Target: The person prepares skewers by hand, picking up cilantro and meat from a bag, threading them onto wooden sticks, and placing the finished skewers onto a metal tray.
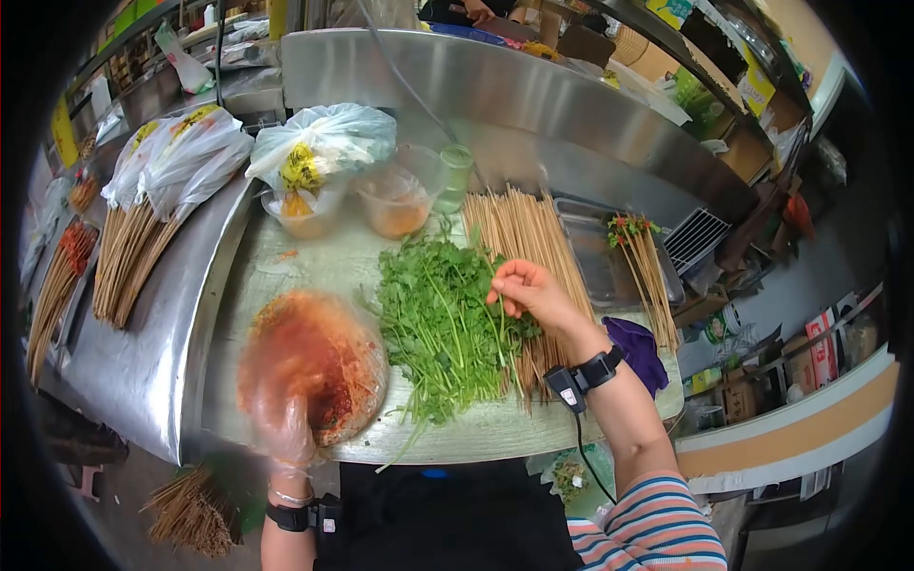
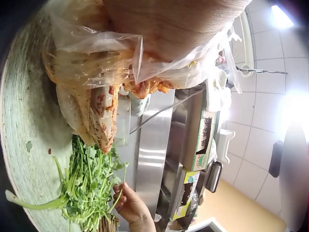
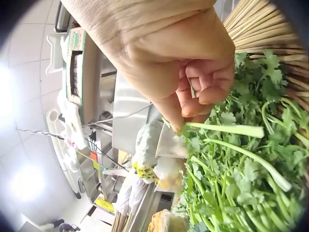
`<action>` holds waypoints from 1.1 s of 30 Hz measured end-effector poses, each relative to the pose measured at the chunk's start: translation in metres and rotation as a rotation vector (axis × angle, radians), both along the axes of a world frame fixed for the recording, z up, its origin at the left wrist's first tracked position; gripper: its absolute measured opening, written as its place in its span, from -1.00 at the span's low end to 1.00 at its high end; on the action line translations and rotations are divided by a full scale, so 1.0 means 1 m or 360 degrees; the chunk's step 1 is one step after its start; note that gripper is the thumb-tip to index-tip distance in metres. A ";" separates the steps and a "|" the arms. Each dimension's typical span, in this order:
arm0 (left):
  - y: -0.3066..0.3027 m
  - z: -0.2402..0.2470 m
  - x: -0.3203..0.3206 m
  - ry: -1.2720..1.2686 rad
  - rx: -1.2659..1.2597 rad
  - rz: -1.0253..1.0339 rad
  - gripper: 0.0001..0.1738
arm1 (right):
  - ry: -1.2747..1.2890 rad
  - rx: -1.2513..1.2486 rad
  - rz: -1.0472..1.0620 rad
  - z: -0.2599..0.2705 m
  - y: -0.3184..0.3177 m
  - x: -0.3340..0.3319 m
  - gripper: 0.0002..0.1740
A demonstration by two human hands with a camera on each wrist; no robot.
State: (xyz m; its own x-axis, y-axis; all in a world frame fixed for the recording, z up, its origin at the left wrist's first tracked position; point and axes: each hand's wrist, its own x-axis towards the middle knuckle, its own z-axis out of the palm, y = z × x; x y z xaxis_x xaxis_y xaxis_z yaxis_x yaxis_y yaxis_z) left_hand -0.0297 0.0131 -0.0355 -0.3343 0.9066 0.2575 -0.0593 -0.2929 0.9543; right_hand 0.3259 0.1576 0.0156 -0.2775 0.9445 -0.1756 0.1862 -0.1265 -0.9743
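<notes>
My right hand (image 1: pixel 535 297) pinches a cilantro stem (image 3: pixel 227 128) between thumb and fingertips, above a leafy cilantro pile (image 1: pixel 443 314). The pale cut end of that stem points away from the fingers in the right wrist view. My left hand (image 1: pixel 288 419), in a clear plastic glove, is over a plastic-lined round container (image 1: pixel 367 366) of red, chili-coated food. It is blurred in the head view. In the left wrist view the gloved fingers (image 2: pixel 104 116) reach out fairly straight, smeared with oil and chili flakes.
Bare wooden skewers (image 1: pixel 524 224) lie right of the cilantro, beside a metal tray (image 1: pixel 595 262) and some topped skewers (image 1: pixel 647 276). Two plastic tubs (image 1: pixel 395 205) and a green bottle (image 1: pixel 455 176) stand at the back. Bagged skewers (image 1: pixel 143 247) lie on the steel counter at left.
</notes>
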 end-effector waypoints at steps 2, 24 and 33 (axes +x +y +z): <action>-0.002 -0.005 -0.001 0.0104 0.0026 0.0045 -0.70 | 0.0020 0.0074 -0.0040 0.000 0.000 0.000 -0.84; -0.001 -0.002 0.001 -0.0060 -0.0047 0.0051 -0.71 | -0.0067 -0.0049 0.0145 0.012 -0.037 -0.059 -0.80; -0.001 -0.007 0.000 -0.0048 -0.0055 0.0055 -0.72 | -0.0761 0.0134 -0.0223 0.010 -0.019 -0.041 -0.82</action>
State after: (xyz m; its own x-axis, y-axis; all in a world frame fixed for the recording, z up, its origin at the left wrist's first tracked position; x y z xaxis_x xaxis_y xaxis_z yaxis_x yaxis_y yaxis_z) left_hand -0.0298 0.0123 -0.0426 -0.3724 0.9026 0.2158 -0.0786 -0.2624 0.9618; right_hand 0.2850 0.1387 0.0254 -0.0542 0.9833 -0.1735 0.6010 -0.1067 -0.7921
